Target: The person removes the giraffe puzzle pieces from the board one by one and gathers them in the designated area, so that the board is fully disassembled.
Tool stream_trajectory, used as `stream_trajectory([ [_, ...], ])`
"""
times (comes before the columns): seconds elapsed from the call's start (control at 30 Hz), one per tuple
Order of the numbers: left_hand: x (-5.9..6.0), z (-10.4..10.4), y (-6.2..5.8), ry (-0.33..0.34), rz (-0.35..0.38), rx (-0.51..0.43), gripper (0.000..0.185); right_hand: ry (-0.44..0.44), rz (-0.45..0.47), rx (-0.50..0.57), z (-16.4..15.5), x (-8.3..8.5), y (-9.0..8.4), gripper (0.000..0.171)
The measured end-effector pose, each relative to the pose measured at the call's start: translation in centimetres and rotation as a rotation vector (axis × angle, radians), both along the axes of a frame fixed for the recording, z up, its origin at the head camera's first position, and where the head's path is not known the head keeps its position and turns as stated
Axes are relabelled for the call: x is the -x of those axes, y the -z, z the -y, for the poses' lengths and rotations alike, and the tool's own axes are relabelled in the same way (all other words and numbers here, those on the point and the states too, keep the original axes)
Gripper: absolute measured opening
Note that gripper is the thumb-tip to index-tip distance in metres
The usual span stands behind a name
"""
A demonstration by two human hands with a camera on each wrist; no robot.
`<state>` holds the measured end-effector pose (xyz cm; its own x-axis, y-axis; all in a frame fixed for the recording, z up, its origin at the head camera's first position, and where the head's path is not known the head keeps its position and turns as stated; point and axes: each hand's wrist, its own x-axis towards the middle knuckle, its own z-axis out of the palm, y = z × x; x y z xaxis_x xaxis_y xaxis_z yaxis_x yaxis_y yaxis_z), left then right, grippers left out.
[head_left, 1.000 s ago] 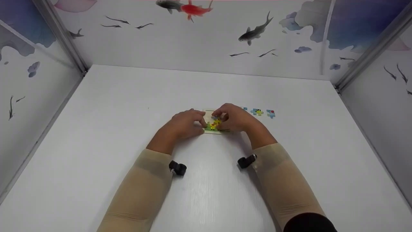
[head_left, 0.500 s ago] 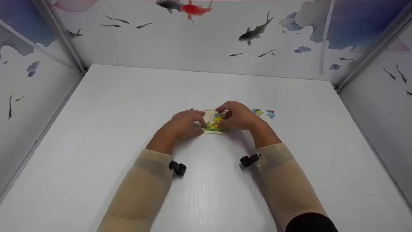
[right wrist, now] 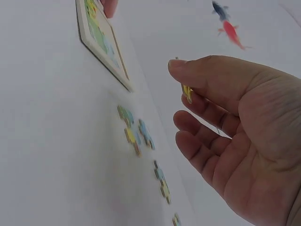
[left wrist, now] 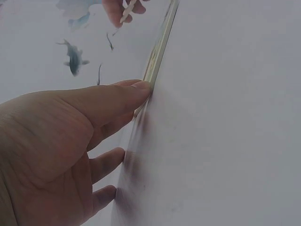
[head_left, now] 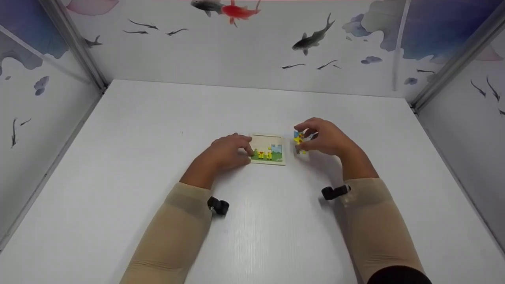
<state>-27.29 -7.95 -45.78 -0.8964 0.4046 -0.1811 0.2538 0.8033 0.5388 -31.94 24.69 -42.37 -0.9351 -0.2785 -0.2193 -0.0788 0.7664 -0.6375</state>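
While the right hand pinches a small yellow-blue jigsaw piece betw thumb and fingertips, the left hand, fingers fairly straight, presses the square wooden puzzle tray w/ its fingertips. Grip looks thin imo, so the piece could drop onto the loose cardboard pieces below the fingers.

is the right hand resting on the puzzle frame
No, the right hand is off to the right of the puzzle frame, pinching a puzzle piece, while only the left hand touches it.

White table with puzzle frame and loose pieces.
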Motion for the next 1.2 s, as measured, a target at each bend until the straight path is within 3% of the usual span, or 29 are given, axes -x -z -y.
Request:
stream_trajectory([
  [0.33, -0.1, -0.1, -0.2, -0.018, 0.003, 0.002, 0.019, 0.075, 0.066, -0.009, -5.2, -0.4, 0.6, 0.065],
  [0.83, -0.4, -0.1, -0.2, -0.030, 0.010, -0.033, 0.015, 0.073, 0.100, -0.066, -5.8, -0.3, 2.3, 0.066],
  [1.2, -0.4, 0.0, -0.3, -0.029, 0.008, -0.025, 0.015, 0.082, 0.091, -0.095, -5.7, -0.5, 1.9, 0.061],
])
